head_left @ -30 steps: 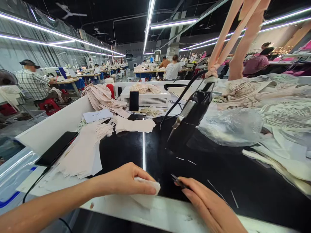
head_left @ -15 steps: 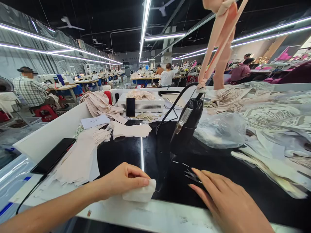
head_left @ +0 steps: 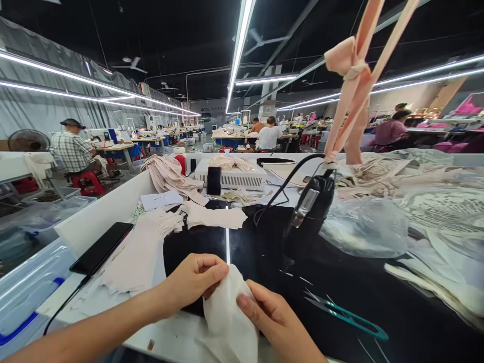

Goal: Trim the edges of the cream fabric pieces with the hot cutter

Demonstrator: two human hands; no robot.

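A piece of white fabric (head_left: 230, 307) hangs between my two hands over the front edge of the black work surface (head_left: 204, 242). My left hand (head_left: 200, 277) pinches its upper left corner between thumb and fingers. With thumb and fingertips, my right hand (head_left: 268, 312) grips the fabric's right edge. Teal thread snips (head_left: 351, 318) lie on the black surface to the right of my right hand, blades pointing left. Beyond them a black handheld device (head_left: 308, 212) with a metal plate hangs from a knotted pink fabric strip (head_left: 351, 91).
Stacked pale fabric pieces (head_left: 136, 252) and a black phone (head_left: 102, 247) on a cable lie at left. A clear plastic bag (head_left: 366, 227) and cream fabric strips (head_left: 434, 287) are at right. A white vented box (head_left: 234, 174) stands behind. People sit at sewing tables farther off.
My right hand has left the thread snips on the surface and moved left to grip the white fabric. The fabric is now lifted and spread between both hands. The view has shifted slightly.
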